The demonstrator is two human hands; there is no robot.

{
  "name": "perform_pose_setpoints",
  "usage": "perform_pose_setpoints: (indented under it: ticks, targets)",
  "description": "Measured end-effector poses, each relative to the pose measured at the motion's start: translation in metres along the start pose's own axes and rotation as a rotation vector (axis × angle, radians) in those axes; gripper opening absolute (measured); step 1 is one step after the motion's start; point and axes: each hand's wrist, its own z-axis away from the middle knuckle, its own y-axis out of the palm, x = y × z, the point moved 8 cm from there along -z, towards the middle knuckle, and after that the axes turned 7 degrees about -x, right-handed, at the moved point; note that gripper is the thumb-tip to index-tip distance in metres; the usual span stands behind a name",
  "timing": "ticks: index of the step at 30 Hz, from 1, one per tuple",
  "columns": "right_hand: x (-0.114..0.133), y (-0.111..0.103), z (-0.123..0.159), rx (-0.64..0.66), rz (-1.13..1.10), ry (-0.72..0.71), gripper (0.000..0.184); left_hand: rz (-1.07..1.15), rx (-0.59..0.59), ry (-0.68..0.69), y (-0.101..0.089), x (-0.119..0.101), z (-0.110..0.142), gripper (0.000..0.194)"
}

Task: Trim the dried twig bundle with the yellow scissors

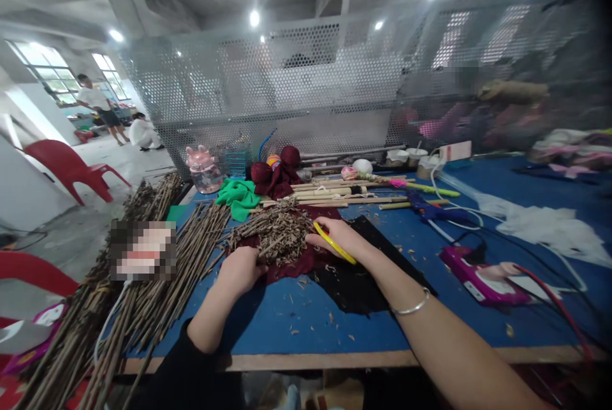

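My left hand (pixel 241 268) is closed round a short brown stick at the near edge of a pile of cut stick pieces (pixel 275 233). My right hand (pixel 337 236) grips yellow-handled scissors (pixel 335 244) right beside the pile. The pile lies on a dark red cloth (pixel 306 258) on the blue table (pixel 310 327), with a black cloth (pixel 356 282) under my right wrist. A silver bangle (pixel 412 307) sits on my right forearm.
Long bundles of thin sticks (pixel 143 295) lie along the table's left edge. Behind the pile are bamboo rods (pixel 335 194), green cloth (pixel 238 196), maroon yarn balls (pixel 277 171) and a pink bottle (pixel 203 169). A pink iron (pixel 478 276), a blue glue gun (pixel 430 209) and cables lie right. Red chairs (pixel 71 171) stand left.
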Motion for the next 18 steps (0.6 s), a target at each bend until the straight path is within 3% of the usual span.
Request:
perform_pose_setpoints:
  ticks: [4,8,13,18]
  targets:
    - [-0.004,-0.003,-0.003,-0.073,0.028,-0.022,0.042,0.025,0.010,0.030,0.001,0.001,0.006,0.016]
    - [-0.008,-0.002,-0.005,-0.099,0.023,-0.034,0.041,0.208,-0.055,0.077,-0.009,0.004,0.011,0.014]
    - [-0.007,-0.001,-0.004,-0.106,-0.012,-0.009,0.043,0.804,-0.172,0.007,-0.032,0.001,-0.003,0.024]
    - [0.003,-0.001,0.002,-0.061,-0.055,-0.003,0.053,1.504,-0.032,-0.243,-0.015,-0.025,-0.029,0.036]
